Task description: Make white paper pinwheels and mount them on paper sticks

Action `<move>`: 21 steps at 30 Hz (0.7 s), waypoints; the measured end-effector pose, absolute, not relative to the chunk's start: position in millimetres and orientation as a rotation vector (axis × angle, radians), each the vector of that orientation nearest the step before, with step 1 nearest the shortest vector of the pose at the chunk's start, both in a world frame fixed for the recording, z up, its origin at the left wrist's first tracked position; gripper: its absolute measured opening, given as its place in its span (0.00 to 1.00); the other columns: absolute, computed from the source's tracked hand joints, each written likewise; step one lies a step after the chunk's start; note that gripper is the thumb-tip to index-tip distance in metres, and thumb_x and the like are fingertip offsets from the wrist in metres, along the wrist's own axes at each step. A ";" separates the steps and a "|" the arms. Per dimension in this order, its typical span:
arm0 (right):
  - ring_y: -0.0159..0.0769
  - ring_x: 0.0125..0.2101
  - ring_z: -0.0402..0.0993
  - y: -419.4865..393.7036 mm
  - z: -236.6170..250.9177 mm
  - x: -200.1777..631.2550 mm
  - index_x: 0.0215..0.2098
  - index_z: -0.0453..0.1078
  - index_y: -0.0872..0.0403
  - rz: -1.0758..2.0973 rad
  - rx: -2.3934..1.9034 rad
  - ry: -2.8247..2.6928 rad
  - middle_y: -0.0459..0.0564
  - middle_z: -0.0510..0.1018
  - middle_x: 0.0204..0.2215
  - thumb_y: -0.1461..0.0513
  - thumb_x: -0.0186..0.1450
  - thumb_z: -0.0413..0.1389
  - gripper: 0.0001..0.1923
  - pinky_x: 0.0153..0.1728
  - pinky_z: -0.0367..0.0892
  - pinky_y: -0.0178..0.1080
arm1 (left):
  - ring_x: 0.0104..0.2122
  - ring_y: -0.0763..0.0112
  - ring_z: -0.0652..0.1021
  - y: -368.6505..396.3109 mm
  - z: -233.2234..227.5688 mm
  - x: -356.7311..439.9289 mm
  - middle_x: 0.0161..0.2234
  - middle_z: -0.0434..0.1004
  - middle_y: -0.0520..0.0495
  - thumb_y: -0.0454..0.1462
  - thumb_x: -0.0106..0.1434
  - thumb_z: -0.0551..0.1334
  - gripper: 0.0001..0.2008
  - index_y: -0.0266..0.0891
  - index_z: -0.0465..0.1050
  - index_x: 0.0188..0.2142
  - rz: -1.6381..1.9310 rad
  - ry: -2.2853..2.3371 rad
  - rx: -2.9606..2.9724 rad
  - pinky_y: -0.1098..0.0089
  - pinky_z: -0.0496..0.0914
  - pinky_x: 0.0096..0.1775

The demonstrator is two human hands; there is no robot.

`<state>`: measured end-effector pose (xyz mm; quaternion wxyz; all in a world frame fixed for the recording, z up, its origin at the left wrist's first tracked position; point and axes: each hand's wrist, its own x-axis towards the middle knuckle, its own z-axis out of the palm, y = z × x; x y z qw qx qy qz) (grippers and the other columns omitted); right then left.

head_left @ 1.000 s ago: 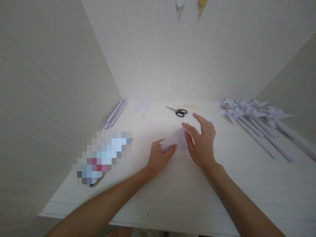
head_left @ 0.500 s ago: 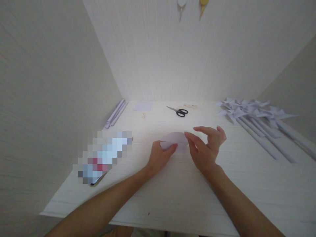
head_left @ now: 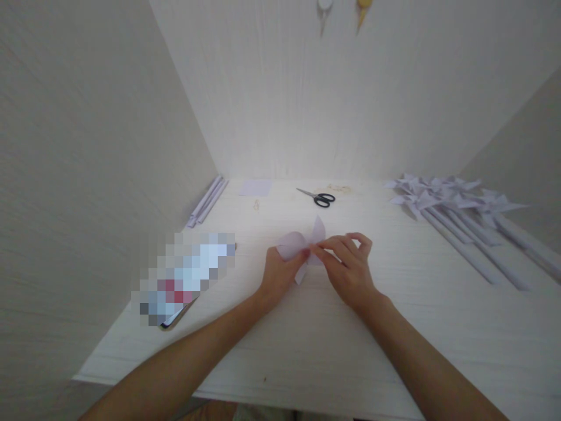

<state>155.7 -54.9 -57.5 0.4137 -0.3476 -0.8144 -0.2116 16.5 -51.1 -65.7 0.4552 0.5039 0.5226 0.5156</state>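
Observation:
A pale lilac sheet of paper (head_left: 291, 244), partly cut into flaps, is held just above the table in front of me. My left hand (head_left: 283, 271) grips its left side, the thumb pressed near the middle. My right hand (head_left: 348, 263) pinches a flap at the paper's centre between thumb and forefinger, its fingertips close to my left thumb. One pointed flap stands up behind the fingers, and another corner points down toward me. Beyond the hands lies a pair of scissors (head_left: 322, 199) with black handles.
Several paper pinwheels on rolled sticks (head_left: 451, 204) lie at the right. Rolled paper sticks (head_left: 208, 202) and a flat paper square (head_left: 256, 187) lie at the back left. A blurred phone (head_left: 197, 275) is on the left of the white table (head_left: 307, 356).
My right hand has moved left, bringing a flap to the paper's centre beside my left thumb. The paper now curls on the left, with one flap standing upright.

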 end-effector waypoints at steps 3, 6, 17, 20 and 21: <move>0.29 0.31 0.68 -55.0 -58.5 154.8 0.36 0.67 0.54 -0.524 -0.842 -2.097 0.45 0.76 0.28 0.69 0.61 0.49 0.08 0.42 0.51 0.43 | 0.18 0.79 0.64 -50.6 -65.6 17.4 0.17 0.62 0.54 0.39 0.47 0.61 0.10 0.34 0.64 0.18 1.290 1.299 1.250 0.76 0.59 0.20; 0.29 0.31 0.68 -54.6 -59.4 155.3 0.35 0.68 0.53 -0.530 -0.834 -2.104 0.44 0.76 0.29 0.68 0.61 0.49 0.08 0.43 0.51 0.42 | 0.18 0.79 0.63 -50.7 -64.3 17.8 0.17 0.61 0.54 0.39 0.48 0.60 0.10 0.35 0.63 0.18 1.292 1.301 1.275 0.76 0.59 0.20; 0.30 0.31 0.66 -52.9 -59.4 154.6 0.35 0.68 0.52 -0.597 -0.935 -2.143 0.44 0.76 0.29 0.67 0.61 0.48 0.08 0.41 0.52 0.42 | 0.20 0.76 0.67 -50.3 -67.2 16.6 0.19 0.66 0.52 0.39 0.48 0.60 0.09 0.34 0.67 0.21 1.293 1.324 1.281 0.75 0.62 0.22; 0.30 0.30 0.66 -53.6 -58.6 153.8 0.34 0.69 0.53 -0.596 -0.950 -2.145 0.45 0.75 0.28 0.67 0.62 0.47 0.09 0.40 0.52 0.42 | 0.21 0.76 0.67 -51.3 -65.9 17.1 0.20 0.68 0.51 0.38 0.49 0.59 0.08 0.34 0.67 0.21 1.294 1.296 1.285 0.75 0.62 0.23; 0.31 0.30 0.65 -53.8 -58.5 153.7 0.34 0.69 0.53 -0.593 -0.953 -2.142 0.45 0.75 0.28 0.67 0.62 0.47 0.09 0.40 0.52 0.42 | 0.22 0.75 0.68 -51.6 -65.1 17.3 0.21 0.68 0.51 0.38 0.49 0.59 0.08 0.34 0.68 0.22 1.299 1.282 1.282 0.75 0.63 0.24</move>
